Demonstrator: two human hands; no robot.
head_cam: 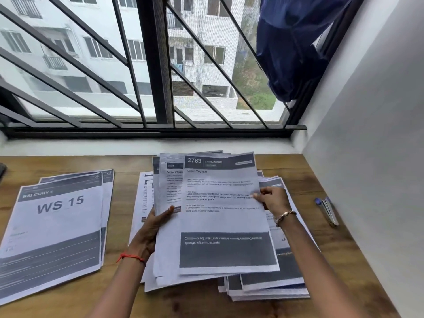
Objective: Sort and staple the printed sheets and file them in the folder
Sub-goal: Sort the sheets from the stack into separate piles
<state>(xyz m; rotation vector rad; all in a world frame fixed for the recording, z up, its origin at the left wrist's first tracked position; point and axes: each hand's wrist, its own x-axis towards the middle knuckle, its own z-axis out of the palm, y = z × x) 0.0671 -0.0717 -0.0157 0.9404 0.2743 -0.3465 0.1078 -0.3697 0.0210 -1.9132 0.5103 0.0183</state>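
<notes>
My left hand grips a fanned bundle of printed sheets by its left edge, thumb on top. My right hand pinches the right edge of the front sheet, headed "2763 Clean Toy Mat". Both are held above a loose heap of printed sheets on the wooden table. A separate pile topped by a "WS 15" sheet lies at the left. A stapler with a blue end lies at the right, near the wall. No folder is in view.
A barred window stands behind the table, with a white sill below it. A white wall borders the table on the right. Dark blue cloth hangs at the window's upper right. A dark object shows at the far left edge.
</notes>
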